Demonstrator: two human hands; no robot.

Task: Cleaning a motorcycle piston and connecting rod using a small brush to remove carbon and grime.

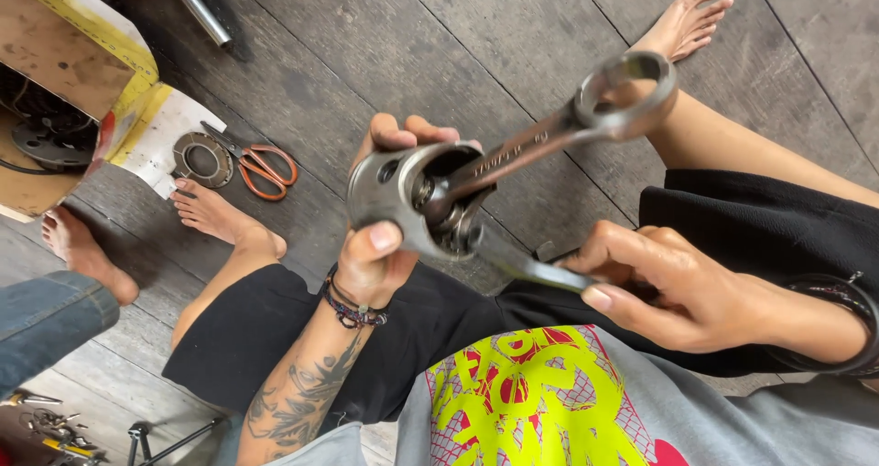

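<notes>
We see a long metal wrench [549,141] running on a slant, its ring end up and away from us to the right, above the right hand, and its lower end seated in the open mouth of a round metal housing [403,196]. A second wrench handle [526,266] leaves the underside of the housing and slants down to the right, into the right hand. The housing's opening faces up and to the right. Our left hand [375,246] comes up from below, forearm near vertical, wrist banded with bracelets, thumb pressed on the near rim and fingers wrapped over the far side, closed firmly on the housing. Our right hand [673,287] reaches in from the right, knuckles up, fingers curled tight around the lower wrench handle. Left of the left hand, on the wooden floor [439,27], lie orange-handled scissors [265,166] just beside a flat metal ring [201,159].
</notes>
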